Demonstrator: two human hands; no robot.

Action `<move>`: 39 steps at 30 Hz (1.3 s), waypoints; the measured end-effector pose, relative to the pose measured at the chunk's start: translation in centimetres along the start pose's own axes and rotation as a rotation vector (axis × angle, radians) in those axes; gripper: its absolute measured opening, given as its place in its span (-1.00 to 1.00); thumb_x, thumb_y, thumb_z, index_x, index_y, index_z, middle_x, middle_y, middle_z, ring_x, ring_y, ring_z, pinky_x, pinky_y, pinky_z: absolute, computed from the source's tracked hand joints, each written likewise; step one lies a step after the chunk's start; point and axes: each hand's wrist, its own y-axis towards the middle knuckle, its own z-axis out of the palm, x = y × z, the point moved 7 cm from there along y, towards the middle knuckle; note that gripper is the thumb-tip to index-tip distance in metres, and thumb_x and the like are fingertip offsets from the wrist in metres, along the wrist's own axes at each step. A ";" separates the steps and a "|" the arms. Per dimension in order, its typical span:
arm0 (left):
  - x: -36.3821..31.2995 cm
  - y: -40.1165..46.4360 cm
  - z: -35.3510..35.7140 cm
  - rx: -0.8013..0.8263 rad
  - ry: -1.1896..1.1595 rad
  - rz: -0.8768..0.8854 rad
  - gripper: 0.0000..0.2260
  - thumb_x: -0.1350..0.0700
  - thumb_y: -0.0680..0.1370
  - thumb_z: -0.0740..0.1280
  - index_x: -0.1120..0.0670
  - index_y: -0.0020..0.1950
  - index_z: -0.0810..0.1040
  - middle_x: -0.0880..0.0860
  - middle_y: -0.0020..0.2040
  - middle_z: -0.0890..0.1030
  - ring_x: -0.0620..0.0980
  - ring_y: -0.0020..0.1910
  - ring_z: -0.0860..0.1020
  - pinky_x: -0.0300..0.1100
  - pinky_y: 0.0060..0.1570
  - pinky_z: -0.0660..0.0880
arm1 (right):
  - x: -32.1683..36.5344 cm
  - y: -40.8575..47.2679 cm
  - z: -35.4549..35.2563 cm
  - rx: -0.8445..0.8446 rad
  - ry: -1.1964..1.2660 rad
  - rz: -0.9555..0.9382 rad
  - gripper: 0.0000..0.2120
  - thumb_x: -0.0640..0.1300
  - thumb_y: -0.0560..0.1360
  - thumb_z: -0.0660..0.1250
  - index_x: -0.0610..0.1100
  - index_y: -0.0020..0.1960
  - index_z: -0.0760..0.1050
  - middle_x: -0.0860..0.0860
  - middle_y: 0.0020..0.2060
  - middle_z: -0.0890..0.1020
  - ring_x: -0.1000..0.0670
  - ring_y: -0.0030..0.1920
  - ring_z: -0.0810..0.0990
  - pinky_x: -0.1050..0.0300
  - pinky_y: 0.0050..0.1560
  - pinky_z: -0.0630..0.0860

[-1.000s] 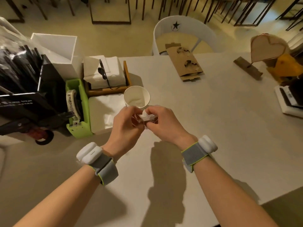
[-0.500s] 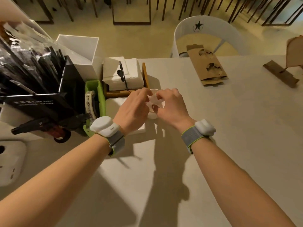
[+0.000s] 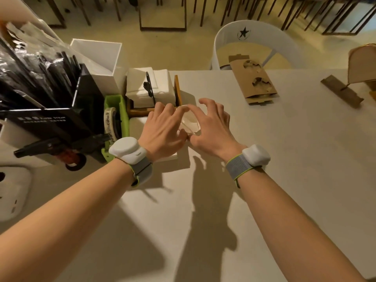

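Observation:
A white paper cup with a pale lid (image 3: 190,124) stands on the table, mostly hidden between my hands. My left hand (image 3: 162,129) lies over the lid's left side, its fingers stretched across the rim. From the right, my right hand (image 3: 211,127) arches over the lid with spread fingers, the forefinger touching the far rim. Both thumbs meet at the near edge of the lid. The cup's wall is hidden under my hands.
A wooden holder with white napkins (image 3: 150,86) stands just behind the cup. Left of it are a green tape dispenser (image 3: 114,119) and a black box of straws (image 3: 40,94). A flat cardboard cup carrier (image 3: 253,82) lies at the back right. The white table (image 3: 284,159) stretches to the right.
Both hands carried the small white piece forward from in front of the cup to its top. Their fingers have spread out from a pinch and now lie over the cup's mouth.

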 end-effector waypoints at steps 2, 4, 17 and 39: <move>-0.6 -0.4 -0.9 0.007 -0.011 -0.006 -0.48 0.00 0.48 0.24 0.08 0.41 0.28 0.13 0.08 0.50 0.12 0.05 0.34 -0.08 -0.05 0.31 | 0.1 -0.5 -1.1 -0.024 0.022 0.030 -0.40 0.02 0.33 0.33 0.04 0.37 0.33 -0.09 0.37 0.27 -0.15 0.38 0.15 -0.09 0.36 0.16; -0.6 -0.4 -1.5 0.019 -0.064 -0.038 -0.52 0.02 0.49 0.26 0.09 0.39 0.31 0.13 0.09 0.51 0.12 0.06 0.35 -0.08 -0.04 0.33 | -0.3 -0.6 -2.0 -0.048 0.049 0.076 -0.44 -0.03 0.33 0.34 -0.02 0.33 0.38 -0.11 0.32 0.33 -0.15 0.34 0.21 -0.06 0.31 0.22; 3.1 -6.4 -4.8 0.043 -0.274 -0.288 -0.75 0.14 0.53 0.25 0.06 0.20 0.46 0.06 0.08 0.53 0.07 0.09 0.37 -0.04 0.06 0.42 | 1.6 -3.7 -1.3 -0.064 0.108 0.139 -0.80 -0.09 0.48 0.31 -0.09 0.09 0.49 -0.09 0.01 0.50 -0.15 -0.04 0.54 -0.01 -0.09 0.52; 2.5 -6.7 -0.6 0.286 -0.351 -0.127 -0.65 0.10 0.53 0.23 0.08 0.31 0.39 0.11 0.09 0.54 0.12 0.13 0.37 0.04 0.08 0.43 | 3.6 -1.4 1.2 0.123 -0.167 0.205 -0.48 0.12 0.39 0.37 0.02 0.31 0.42 -0.18 0.23 0.39 -0.24 0.22 0.42 -0.07 0.11 0.47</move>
